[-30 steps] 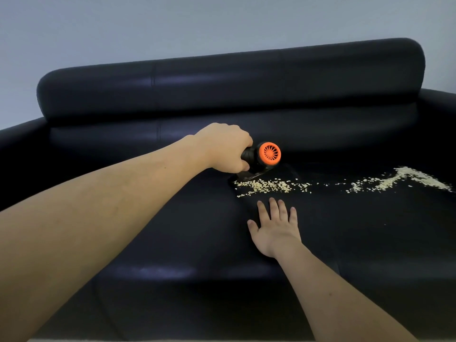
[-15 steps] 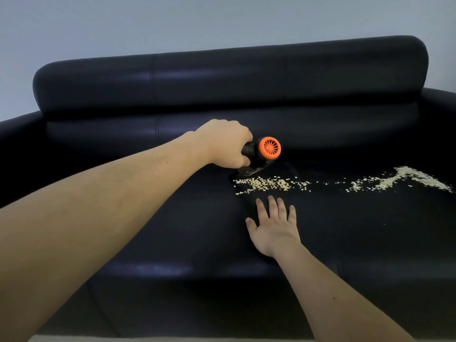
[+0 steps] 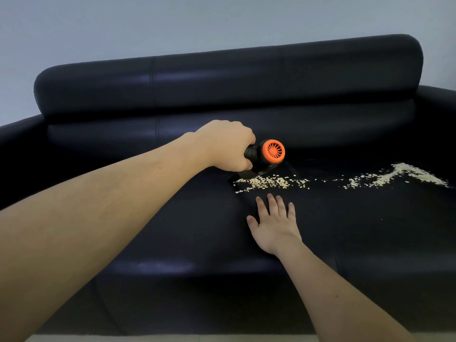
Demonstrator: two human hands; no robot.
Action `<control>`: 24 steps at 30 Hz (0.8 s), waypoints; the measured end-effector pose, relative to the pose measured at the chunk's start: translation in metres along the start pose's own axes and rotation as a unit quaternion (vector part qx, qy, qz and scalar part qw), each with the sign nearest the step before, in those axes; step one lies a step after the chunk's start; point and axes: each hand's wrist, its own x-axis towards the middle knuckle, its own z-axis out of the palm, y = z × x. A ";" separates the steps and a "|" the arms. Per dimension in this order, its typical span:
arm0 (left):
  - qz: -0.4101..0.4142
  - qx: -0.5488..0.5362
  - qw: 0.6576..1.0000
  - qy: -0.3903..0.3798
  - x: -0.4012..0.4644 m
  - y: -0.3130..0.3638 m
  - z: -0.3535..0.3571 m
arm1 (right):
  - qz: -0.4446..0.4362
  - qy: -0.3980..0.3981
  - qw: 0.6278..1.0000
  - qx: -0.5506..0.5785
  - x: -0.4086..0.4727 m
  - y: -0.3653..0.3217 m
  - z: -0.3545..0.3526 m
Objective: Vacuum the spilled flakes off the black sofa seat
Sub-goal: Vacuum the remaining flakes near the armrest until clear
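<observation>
At frame centre the left hand grips a handheld vacuum, nozzle touching the flakes trailing right across the black sofa seat, while the right hand rests flat, fingers straight, just below them.

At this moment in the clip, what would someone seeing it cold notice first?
The bright orange end of the handheld vacuum stands out against the black sofa seat, gripped by the left hand near the middle of the view. Next comes the pale trail of spilled flakes, running from the vacuum's nozzle out to the right edge. The right hand rests flat on the seat just in front of the flakes.
</observation>
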 end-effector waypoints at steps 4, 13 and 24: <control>0.000 -0.003 1.000 0.004 -0.004 0.005 -0.003 | -0.002 0.001 1.000 -0.002 -0.002 0.001 0.000; -0.009 -0.010 1.000 0.001 -0.009 0.016 -0.013 | -0.015 0.005 1.000 -0.003 -0.013 0.001 0.001; -0.019 -0.015 1.000 -0.002 -0.019 0.023 -0.017 | -0.020 0.007 1.000 -0.004 -0.016 0.004 0.001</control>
